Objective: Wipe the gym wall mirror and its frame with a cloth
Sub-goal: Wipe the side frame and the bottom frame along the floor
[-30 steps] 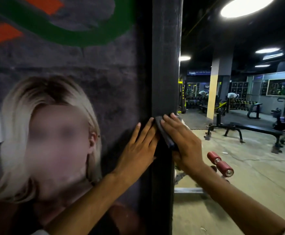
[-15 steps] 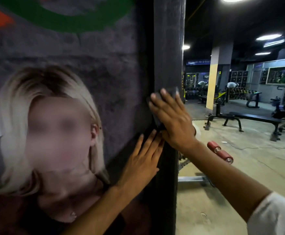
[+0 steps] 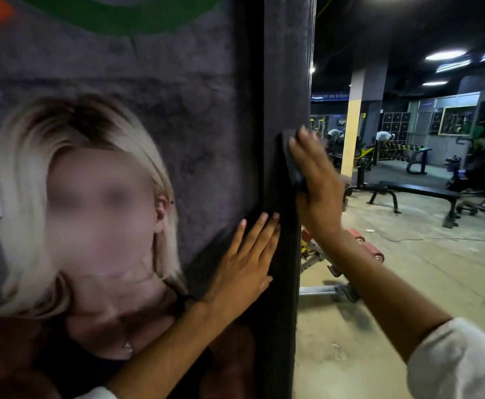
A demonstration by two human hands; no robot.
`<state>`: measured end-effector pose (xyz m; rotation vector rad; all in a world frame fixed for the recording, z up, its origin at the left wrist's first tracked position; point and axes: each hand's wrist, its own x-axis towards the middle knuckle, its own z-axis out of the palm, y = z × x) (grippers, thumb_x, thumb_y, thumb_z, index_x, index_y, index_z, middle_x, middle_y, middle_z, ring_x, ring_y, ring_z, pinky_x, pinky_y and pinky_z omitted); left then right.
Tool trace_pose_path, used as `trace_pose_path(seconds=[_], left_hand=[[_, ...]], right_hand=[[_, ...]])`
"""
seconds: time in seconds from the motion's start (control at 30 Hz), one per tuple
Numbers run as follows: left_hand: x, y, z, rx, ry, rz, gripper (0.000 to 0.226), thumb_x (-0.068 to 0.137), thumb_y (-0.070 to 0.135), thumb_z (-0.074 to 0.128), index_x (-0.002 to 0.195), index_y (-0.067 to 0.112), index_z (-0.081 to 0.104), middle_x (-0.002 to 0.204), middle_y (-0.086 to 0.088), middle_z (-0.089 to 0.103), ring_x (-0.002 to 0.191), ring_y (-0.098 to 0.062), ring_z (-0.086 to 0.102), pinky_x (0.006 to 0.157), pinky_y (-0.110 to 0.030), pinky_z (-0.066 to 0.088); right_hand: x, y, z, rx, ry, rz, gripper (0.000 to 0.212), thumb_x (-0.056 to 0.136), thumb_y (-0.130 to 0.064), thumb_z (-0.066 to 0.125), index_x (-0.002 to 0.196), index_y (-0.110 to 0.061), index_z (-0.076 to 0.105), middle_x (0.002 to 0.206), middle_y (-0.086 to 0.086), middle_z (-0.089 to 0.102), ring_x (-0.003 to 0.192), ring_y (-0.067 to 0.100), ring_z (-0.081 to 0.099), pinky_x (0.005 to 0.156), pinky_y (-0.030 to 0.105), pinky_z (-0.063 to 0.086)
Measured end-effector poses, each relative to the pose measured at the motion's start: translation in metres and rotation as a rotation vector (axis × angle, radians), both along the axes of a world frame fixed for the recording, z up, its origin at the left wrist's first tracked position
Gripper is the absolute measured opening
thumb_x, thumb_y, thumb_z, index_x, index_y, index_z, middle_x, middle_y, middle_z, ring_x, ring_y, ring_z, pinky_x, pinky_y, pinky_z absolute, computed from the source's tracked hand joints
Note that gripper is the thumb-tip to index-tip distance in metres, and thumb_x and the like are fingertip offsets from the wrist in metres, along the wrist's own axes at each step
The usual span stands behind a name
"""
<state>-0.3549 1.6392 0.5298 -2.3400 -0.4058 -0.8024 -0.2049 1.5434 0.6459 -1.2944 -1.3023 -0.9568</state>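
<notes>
the dark grey folded cloth lies flat against the front face of the black upright mirror frame, about mid-height in the view and near the frame's right edge. the right hand presses it there with fingers stretched straight and pointing up, not curled round it; the hand is blurred. right of the frame, the wall mirror shows a gym: a beige concrete floor, a black flat bench, red foam rollers just behind the right forearm, and a yellow and grey pillar. a white sleeve covers the right arm at the lower right corner. the left hand lies lower and to the left, flat and holding nothing, its straight fingertips touching the frame's left edge and its palm on the large printed wall poster, which has a blond-haired figure on a grey ground with green and orange shapes at the top.
</notes>
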Motion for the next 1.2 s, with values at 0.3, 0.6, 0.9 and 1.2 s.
trace_pose_path(seconds=[0.3, 0.6, 0.9, 1.2], left_hand=[[-0.003, 0.003, -0.011, -0.001, 0.016, -0.039, 0.122, 0.083, 0.053, 0.079, 0.167, 0.001, 0.009, 0.178, -0.018, -0.002, 0.165, -0.035, -0.004, 0.131, -0.056, 0.018], [-0.007, 0.004, -0.03, -0.056, 0.031, -0.089, 0.129, 0.082, 0.047, 0.081, 0.168, 0.005, -0.005, 0.178, -0.016, -0.006, 0.165, -0.033, -0.002, 0.132, -0.057, 0.016], [-0.019, 0.006, -0.104, -0.048, 0.115, -0.089, 0.1, 0.07, 0.049, 0.09, 0.15, 0.004, 0.053, 0.157, -0.02, 0.052, 0.151, -0.038, 0.041, 0.13, -0.056, 0.025], [-0.02, -0.01, -0.1, -0.154, 0.089, -0.095, 0.109, 0.086, 0.038, 0.073, 0.167, 0.006, 0.008, 0.178, -0.014, 0.006, 0.165, -0.032, 0.007, 0.129, -0.054, 0.026]], right_hand=[[-0.03, -0.03, -0.098, -0.082, 0.231, 0.131, 0.056, 0.092, 0.003, 0.05, 0.147, -0.006, 0.059, 0.158, 0.009, 0.051, 0.15, 0.025, 0.045, 0.118, 0.057, 0.042], [-0.025, 0.014, 0.028, -0.108, -0.188, -0.183, 0.068, 0.087, -0.002, 0.052, 0.153, -0.014, 0.053, 0.164, 0.007, 0.044, 0.157, 0.03, 0.03, 0.131, 0.038, 0.016], [-0.027, -0.022, -0.166, -0.453, -0.309, -0.096, 0.07, 0.087, -0.005, 0.075, 0.153, -0.014, 0.054, 0.164, 0.005, 0.044, 0.159, 0.025, 0.027, 0.129, 0.052, 0.024], [-0.004, -0.012, -0.018, -0.114, -0.162, -0.159, 0.071, 0.089, 0.006, 0.07, 0.154, -0.015, 0.052, 0.165, 0.006, 0.042, 0.159, 0.028, 0.026, 0.131, 0.04, 0.018]])
